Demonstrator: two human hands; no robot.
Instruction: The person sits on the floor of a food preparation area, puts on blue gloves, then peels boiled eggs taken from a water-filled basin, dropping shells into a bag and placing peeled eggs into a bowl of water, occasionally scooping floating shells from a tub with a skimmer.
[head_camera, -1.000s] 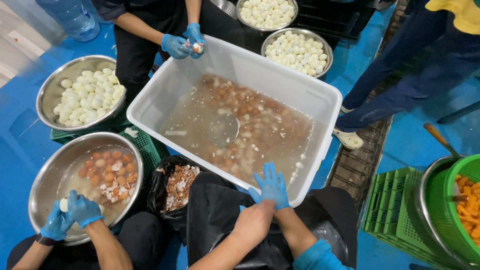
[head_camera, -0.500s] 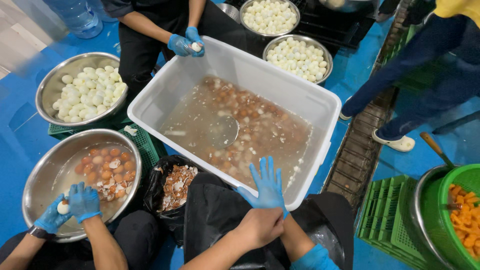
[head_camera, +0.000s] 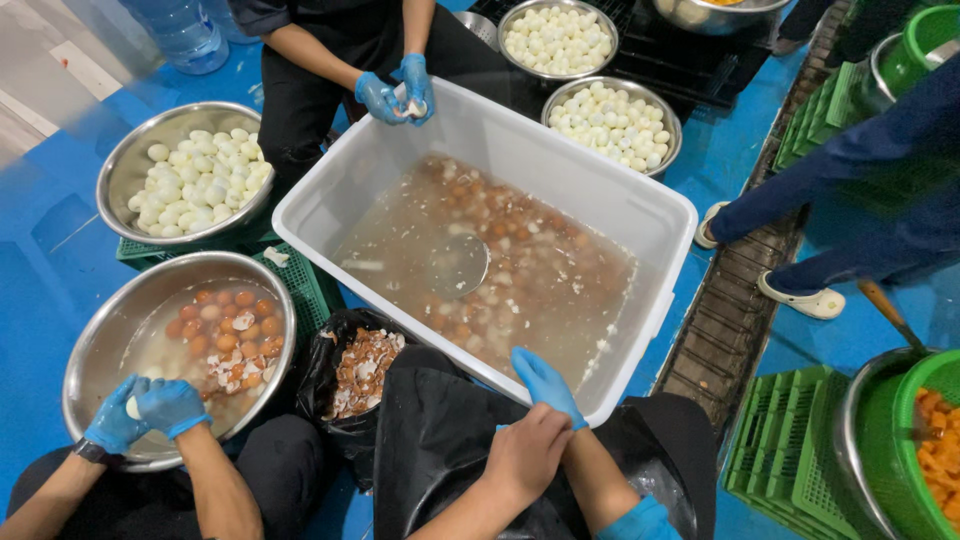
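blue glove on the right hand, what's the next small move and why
Probably tug the cuff fully down the wrist: the bare left hand is closed at the wrist of the right hand, whose blue glove looks only just on, fingers stretched out over the rim of the white tub.

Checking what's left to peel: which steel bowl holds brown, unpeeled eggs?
The steel bowl at lower left, by a co-worker's gloved hands: brown eggs and shell bits in water. The other steel bowls hold only white peeled eggs.
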